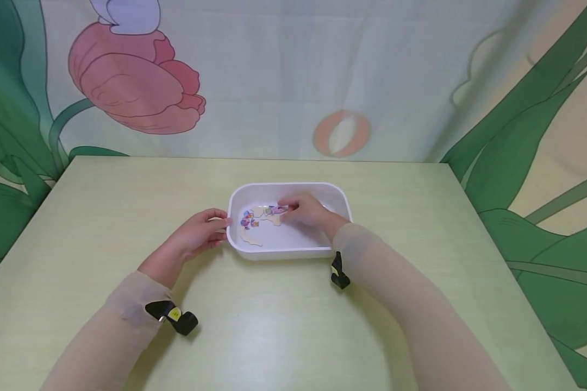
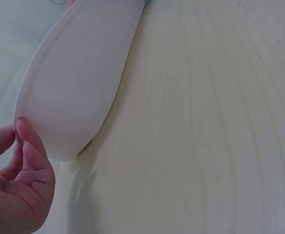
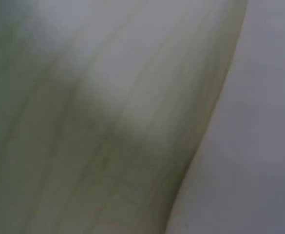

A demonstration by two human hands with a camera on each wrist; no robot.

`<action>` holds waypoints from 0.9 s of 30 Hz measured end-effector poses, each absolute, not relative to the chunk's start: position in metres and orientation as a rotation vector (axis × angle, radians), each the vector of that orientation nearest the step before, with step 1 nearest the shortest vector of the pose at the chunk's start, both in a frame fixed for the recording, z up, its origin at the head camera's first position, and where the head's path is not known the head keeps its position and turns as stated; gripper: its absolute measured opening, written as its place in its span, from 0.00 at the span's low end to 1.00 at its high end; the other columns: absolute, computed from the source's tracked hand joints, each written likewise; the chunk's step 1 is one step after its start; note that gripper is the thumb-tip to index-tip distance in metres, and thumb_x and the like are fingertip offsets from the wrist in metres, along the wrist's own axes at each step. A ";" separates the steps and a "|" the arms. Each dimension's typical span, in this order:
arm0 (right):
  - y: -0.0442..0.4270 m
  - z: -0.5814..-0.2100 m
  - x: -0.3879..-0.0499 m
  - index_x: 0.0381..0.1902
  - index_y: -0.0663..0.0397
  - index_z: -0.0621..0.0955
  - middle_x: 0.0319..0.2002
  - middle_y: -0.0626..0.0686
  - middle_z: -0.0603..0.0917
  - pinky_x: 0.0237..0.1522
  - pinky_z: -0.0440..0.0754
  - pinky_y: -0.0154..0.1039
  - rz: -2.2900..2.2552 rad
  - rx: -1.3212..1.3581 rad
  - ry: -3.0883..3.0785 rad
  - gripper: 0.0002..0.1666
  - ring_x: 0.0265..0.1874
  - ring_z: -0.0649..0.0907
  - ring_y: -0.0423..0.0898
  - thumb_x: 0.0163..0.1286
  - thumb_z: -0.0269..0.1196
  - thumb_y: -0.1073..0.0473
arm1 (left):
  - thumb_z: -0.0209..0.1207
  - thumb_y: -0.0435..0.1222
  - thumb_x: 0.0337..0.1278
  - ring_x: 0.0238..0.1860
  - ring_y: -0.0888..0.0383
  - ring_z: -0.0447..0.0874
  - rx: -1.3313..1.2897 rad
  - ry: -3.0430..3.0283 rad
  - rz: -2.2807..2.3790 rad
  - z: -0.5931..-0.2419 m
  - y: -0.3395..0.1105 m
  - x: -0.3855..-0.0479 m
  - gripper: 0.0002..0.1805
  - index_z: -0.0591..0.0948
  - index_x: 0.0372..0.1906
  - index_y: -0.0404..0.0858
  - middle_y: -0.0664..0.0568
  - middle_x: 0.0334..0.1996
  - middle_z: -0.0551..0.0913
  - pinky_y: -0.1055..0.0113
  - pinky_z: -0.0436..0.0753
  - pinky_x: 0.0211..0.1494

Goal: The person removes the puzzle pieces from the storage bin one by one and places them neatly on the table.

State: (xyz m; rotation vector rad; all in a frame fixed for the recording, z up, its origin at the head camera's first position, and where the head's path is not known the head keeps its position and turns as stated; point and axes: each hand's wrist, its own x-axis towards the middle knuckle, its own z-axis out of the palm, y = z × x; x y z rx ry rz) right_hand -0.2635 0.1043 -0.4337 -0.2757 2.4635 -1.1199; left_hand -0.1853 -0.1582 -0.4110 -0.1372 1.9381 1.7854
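A white rectangular tray (image 1: 293, 253) with rounded corners and raised sides stands on the table. Its left rim is pinched between the thumb and finger of my left hand (image 1: 201, 232), which the left wrist view shows from close by at the tray's wall (image 2: 79, 73). Inside lie several small flat cutouts (image 1: 250, 219), some printed in bright purple, blue and orange, others pale beige (image 1: 249, 237). My right hand (image 1: 305, 209) reaches over the right side into the tray, fingertips down at the cutouts. Whether it grips one is too small to tell. The right wrist view has no hand in it.
The pale wood-grain table (image 1: 254, 326) extends around the tray on all sides. Behind it hangs a curtain (image 1: 264, 81) printed with a pink flower and large green leaves. A black wrist camera (image 1: 173, 317) sticks out from the left sleeve, another (image 1: 339, 271) from the right.
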 end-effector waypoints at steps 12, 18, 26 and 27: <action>0.100 -0.432 -0.258 0.42 0.53 0.85 0.28 0.49 0.76 0.32 0.67 0.31 -1.017 -0.330 2.580 0.13 0.31 0.71 0.42 0.57 0.69 0.59 | 0.55 0.41 0.64 0.32 0.59 0.79 -0.191 1.881 1.796 -0.410 -0.159 -0.184 0.22 0.66 0.56 0.35 0.50 0.34 0.79 0.73 0.79 0.35; 0.098 -0.434 -0.258 0.40 0.53 0.86 0.28 0.49 0.77 0.33 0.68 0.31 -1.007 -0.351 2.617 0.12 0.31 0.72 0.43 0.57 0.69 0.58 | 0.55 0.41 0.64 0.33 0.59 0.79 -0.199 1.850 1.809 -0.413 -0.160 -0.185 0.22 0.66 0.57 0.35 0.49 0.35 0.79 0.73 0.78 0.34; 0.097 -0.435 -0.258 0.37 0.54 0.86 0.28 0.48 0.79 0.34 0.69 0.30 -0.967 -0.415 2.655 0.09 0.30 0.72 0.41 0.57 0.69 0.59 | 0.55 0.41 0.64 0.33 0.59 0.79 -0.207 1.848 1.801 -0.410 -0.159 -0.184 0.23 0.65 0.58 0.34 0.48 0.37 0.79 0.74 0.78 0.33; 0.097 -0.435 -0.258 0.37 0.54 0.86 0.28 0.48 0.80 0.34 0.69 0.30 -0.957 -0.420 2.656 0.09 0.30 0.72 0.41 0.57 0.69 0.59 | 0.54 0.41 0.64 0.33 0.59 0.79 -0.207 1.848 1.799 -0.410 -0.159 -0.184 0.23 0.65 0.58 0.34 0.48 0.37 0.79 0.74 0.78 0.33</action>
